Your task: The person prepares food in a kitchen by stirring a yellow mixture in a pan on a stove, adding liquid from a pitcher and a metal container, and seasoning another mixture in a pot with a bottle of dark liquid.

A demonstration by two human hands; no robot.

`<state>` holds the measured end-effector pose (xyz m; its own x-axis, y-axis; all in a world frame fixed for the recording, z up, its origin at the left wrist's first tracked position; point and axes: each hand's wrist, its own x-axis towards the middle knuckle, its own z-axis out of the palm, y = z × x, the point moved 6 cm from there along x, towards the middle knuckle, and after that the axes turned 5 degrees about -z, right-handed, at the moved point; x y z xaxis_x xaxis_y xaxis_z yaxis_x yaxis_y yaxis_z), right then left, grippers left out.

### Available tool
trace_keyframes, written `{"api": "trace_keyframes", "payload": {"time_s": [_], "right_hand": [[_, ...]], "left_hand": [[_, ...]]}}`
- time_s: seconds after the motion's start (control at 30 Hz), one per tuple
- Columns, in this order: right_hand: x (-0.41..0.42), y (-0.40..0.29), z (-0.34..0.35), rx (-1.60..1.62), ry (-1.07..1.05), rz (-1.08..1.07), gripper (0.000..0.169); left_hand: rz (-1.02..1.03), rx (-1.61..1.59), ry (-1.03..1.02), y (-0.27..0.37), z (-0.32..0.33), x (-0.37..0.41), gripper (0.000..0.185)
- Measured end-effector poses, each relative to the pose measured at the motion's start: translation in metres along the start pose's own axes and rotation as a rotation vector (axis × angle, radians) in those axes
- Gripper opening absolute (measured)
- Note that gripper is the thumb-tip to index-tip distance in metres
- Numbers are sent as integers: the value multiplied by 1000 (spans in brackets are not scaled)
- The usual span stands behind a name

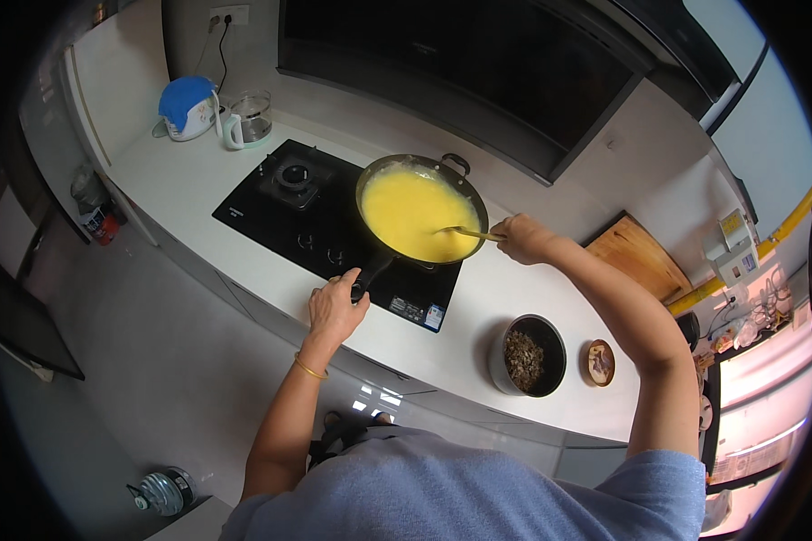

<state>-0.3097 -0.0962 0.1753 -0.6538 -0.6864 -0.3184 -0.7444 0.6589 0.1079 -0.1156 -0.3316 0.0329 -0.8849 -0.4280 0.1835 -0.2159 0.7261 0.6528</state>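
A dark frying pan [372, 233] rests on the right burner of a black gas hob [284, 237]. Thick yellow liquid [413, 209] fills much of it. My left hand [336, 303] grips the end of the pan's black handle. Above the pan's right rim, my right hand [524, 239] is closed on the handle of a spatula or spoon [477, 234], whose head is partly sunk in the yellow liquid. To the right of the hob, a deep metal pot [507, 368] holds a brown, crumbly food [523, 360].
A small brown bowl [601, 363] stands right of the pot. A wooden cutting board [639, 257] leans against the wall behind my right forearm. At the back left are a glass jug [250, 118] and an appliance under a blue cloth [186, 101]. A dark range hood [446, 74] overhangs the hob.
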Motion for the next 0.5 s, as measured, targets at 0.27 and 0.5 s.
{"api": "trace_keyframes", "payload": {"time_s": [0.27,0.5], "right_hand": [[-26,13,-53,522,-85,158,33],[-41,20,-68,-27,9,-59,34]], "left_hand": [[-7,1,-23,0,-2,1,47],[-31,-21,-60,-1,-3,1,48]]}}
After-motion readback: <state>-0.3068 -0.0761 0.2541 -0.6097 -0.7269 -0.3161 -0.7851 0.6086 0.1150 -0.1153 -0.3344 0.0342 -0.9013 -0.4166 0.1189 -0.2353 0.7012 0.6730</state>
